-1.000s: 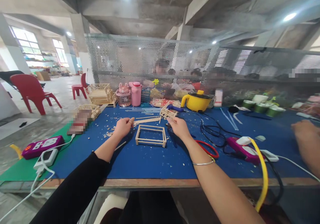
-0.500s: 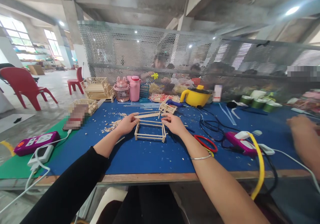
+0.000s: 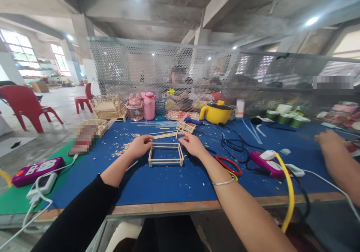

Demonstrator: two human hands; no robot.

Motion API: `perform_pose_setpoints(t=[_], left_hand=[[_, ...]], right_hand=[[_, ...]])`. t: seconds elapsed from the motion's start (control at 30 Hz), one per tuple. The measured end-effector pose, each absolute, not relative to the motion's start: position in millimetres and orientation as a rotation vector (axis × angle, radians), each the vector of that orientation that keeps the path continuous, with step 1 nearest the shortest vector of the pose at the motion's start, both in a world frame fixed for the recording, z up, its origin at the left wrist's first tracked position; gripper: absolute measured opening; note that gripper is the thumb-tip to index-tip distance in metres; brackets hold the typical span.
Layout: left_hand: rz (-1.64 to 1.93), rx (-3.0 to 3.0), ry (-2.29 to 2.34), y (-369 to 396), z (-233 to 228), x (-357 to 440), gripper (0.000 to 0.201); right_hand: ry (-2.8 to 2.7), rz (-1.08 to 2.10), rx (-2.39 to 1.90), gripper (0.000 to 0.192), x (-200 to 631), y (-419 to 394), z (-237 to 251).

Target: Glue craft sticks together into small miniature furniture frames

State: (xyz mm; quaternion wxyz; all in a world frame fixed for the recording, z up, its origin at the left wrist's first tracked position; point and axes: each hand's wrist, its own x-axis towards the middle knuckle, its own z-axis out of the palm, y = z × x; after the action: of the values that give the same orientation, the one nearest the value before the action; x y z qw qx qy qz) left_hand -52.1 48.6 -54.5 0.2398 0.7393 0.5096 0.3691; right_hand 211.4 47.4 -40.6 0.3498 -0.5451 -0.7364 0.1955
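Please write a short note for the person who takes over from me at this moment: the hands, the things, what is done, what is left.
Left hand: fingers touch the far-left corner of the small rectangular frame of thin wooden sticks; whether they grip it is unclear.
Right hand: touches its far-right corner.
The frame stands on the blue table mat; loose long wooden sticks lie just behind it.
Done: two rectangles joined by corner posts.
Left: cannot tell.

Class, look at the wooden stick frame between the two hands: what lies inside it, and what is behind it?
Inside the stick frame only the blue table mat shows. Behind it lie loose sticks. The left hand and right hand cover the far corners.
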Motion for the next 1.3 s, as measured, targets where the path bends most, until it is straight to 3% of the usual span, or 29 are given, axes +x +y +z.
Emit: perform_pose_setpoints(t=[0.33,0.57,0.77,1.07,1.3], left_hand=[[1.003,1.998,1.353,52,-59,-54,0.044],[0.995,1.950,1.342,57,-64,-54,0.046],[0.973,1.974,1.351,58,-64,-54,0.044],[0.980,2.024,1.391,54,-61,-55,0.041],[0.988,2.011,1.354,54,-59,-58,0.046]], right_hand=[[-2.008,0.406,-1.792,0.013,231,48,-39],[-2.106,0.241,-1.904,0.027,228,46,-37],[-1.959,0.118,-2.054,0.023,232,44,-36],[-1.872,0.078,-1.856,0.024,224,42,-27],[-2.066,0.411,-1.480,0.032,215,41,-33]])
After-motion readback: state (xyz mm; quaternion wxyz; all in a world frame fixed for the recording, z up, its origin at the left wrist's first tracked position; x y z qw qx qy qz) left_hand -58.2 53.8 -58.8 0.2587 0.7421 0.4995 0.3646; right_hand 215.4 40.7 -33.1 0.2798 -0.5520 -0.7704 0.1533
